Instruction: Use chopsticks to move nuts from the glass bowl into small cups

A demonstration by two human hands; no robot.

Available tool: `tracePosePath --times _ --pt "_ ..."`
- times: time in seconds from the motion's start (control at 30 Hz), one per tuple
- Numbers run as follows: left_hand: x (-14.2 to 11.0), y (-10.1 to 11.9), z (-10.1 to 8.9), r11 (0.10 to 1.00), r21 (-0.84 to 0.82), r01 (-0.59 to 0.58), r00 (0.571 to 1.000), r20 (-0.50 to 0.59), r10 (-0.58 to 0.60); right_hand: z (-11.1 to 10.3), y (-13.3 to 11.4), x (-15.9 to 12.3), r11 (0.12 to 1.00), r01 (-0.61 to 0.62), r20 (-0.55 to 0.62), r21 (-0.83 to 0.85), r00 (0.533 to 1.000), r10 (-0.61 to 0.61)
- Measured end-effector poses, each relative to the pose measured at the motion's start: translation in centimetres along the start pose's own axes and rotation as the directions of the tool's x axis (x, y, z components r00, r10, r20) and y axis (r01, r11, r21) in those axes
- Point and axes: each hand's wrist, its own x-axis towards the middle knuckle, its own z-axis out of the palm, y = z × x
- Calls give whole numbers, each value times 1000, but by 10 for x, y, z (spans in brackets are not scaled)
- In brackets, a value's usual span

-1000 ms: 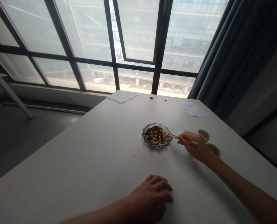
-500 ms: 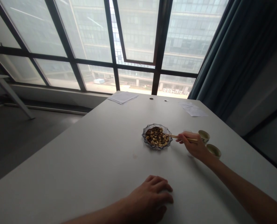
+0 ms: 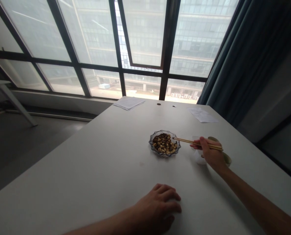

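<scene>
Resting nearest on the white desk, the left grip is loose, its fingers slightly apart. Farther out, the right grip wraps around chopsticks, their tips over the right side of the glass bowl, which sits mid-desk holding nuts and seeds. Green cups stand partly hidden by that hand. Papers lie near the far corners. Grey floor spreads left; beyond rise dark-framed windows, a blue curtain right, and a building outside.
</scene>
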Motion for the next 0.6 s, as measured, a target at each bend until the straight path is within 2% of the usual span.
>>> tracePosePath --times 0.13,0.3,0.47,0.53,0.6 --pt "0 1 -1 1000 -6 0 1000 18 0 -29 -15 -6 997 3 -133 74 991 7" --pt "0 4 -1 998 -34 45 999 4 -45 -99 -25 -24 986 37 -328 162 945 19" --pt "1 6 -1 996 -48 68 998 -3 -69 -176 -12 -48 995 -5 -427 98 903 46" --pt "1 7 -1 996 -48 76 997 -4 -76 -196 -1 -60 996 -35 -471 84 879 71" --pt "2 8 -2 995 -47 83 997 1 -83 -205 11 -72 994 -69 -508 86 855 104"
